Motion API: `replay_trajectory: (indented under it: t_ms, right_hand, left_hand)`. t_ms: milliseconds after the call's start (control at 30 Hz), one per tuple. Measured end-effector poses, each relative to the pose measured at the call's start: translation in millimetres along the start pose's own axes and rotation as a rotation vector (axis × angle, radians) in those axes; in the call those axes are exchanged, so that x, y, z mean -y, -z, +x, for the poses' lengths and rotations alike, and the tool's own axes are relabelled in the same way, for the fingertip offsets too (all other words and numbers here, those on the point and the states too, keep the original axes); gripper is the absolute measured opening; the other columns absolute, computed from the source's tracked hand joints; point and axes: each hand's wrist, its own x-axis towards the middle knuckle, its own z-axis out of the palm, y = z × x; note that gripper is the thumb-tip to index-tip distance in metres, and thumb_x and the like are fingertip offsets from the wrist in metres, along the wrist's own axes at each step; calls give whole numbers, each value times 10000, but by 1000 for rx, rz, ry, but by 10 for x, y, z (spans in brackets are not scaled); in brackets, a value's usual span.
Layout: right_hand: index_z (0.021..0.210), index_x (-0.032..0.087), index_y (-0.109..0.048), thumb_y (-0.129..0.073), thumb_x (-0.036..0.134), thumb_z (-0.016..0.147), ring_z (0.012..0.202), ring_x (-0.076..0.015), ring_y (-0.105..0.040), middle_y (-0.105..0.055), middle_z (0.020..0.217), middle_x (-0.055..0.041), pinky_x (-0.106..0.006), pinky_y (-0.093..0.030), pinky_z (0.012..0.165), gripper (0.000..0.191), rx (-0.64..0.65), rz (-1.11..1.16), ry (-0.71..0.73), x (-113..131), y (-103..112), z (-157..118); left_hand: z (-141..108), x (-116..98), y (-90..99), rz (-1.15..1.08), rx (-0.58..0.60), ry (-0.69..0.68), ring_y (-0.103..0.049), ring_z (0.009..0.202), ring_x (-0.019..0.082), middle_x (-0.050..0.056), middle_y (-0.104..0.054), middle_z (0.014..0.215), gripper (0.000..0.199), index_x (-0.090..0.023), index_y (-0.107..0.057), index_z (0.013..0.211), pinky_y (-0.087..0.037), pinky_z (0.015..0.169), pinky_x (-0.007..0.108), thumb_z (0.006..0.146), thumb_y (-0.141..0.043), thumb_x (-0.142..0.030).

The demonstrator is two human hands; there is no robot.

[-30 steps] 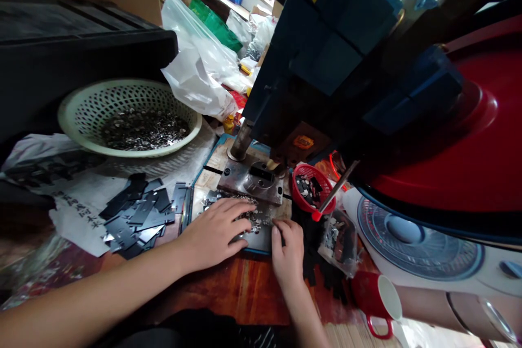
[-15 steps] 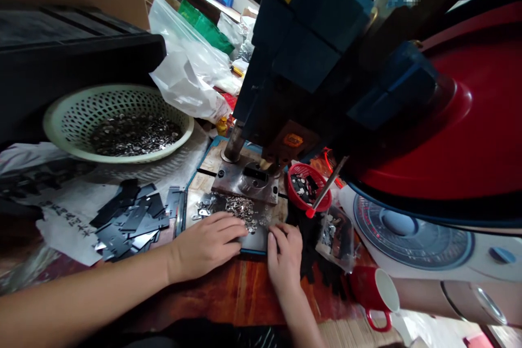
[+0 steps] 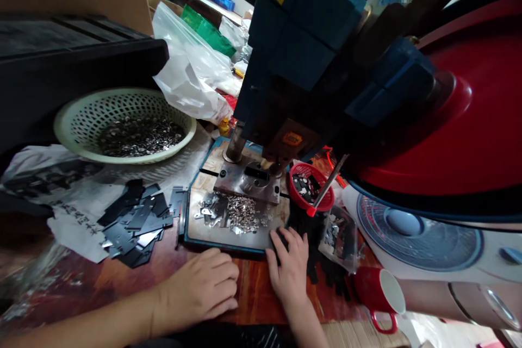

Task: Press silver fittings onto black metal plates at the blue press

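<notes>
My left hand [image 3: 206,287] is over the front of the red-brown table, palm down, with its fingers curled together; whatever they hold, if anything, is hidden. My right hand [image 3: 290,261] has its fingers apart, and the fingertips rest by the front right corner of the press's base plate [image 3: 244,240]. On that plate lies a pile of small shiny metal pieces [image 3: 241,214], with a few larger flat metal parts [image 3: 210,207] to its left. Behind the pile sits a steel die block [image 3: 248,182], under the blue press head [image 3: 302,38].
Dark flat metal strips [image 3: 141,220] lie on paper at left, below a pale green basket [image 3: 75,144] of small metal parts. To the right are a red basket [image 3: 326,202], a clear box [image 3: 346,253], a red mug [image 3: 369,285], a fan [image 3: 416,236] and the red flywheel [image 3: 468,136].
My left hand has drawn back from the metal pile, off the plate toward the table's front. My right hand has shifted slightly, its fingers now more spread.
</notes>
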Motion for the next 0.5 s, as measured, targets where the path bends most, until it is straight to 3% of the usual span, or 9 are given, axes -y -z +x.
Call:
replay_trajectory:
  t_ms: [100,200,267,400,500]
  right_hand:
    - [1097,252,-631,-591,243,869,1092,-268,-517,-623,1081,-72,-586,-281,1037,231,-68,55,54,33,10,-43]
    - [1004,248,-650,-610,182,856,1036,-234,-545,-655,981,-38,-555,-266,1065,166,-138,115,80,98,21,-40]
    - [982,231,-643,-597,154,857,1016,-223,-557,-663,947,-33,-542,-263,1073,153,-141,154,76,133,16,-20]
    - [933,208,-616,-529,122,875,1028,-217,-566,-657,937,-41,-524,-289,1060,136,-114,267,10,151,-20,55]
    - [899,204,-607,-498,140,889,987,-206,-578,-646,930,-45,-495,-337,1017,127,-113,340,-56,166,-30,168]
  left_hand:
    - [-110,-20,-104,42,3,91,-480,690,169,-2,-591,733,194,-194,-548,711,-340,640,320,885,-531,-278]
    - [-131,6,-117,67,-10,179,-490,739,178,8,-616,828,138,-205,-603,837,-344,677,326,901,-481,-193]
    - [-118,28,-52,56,-8,187,-497,755,177,9,-622,868,144,-213,-617,888,-353,694,326,901,-476,-186]
    - [-38,168,204,107,-46,273,-526,799,188,19,-621,879,182,-206,-627,777,-383,758,356,894,-504,-272]
    - [68,355,374,247,-73,456,-548,969,240,56,-618,1060,210,-232,-652,1005,-402,858,422,887,-502,-320]
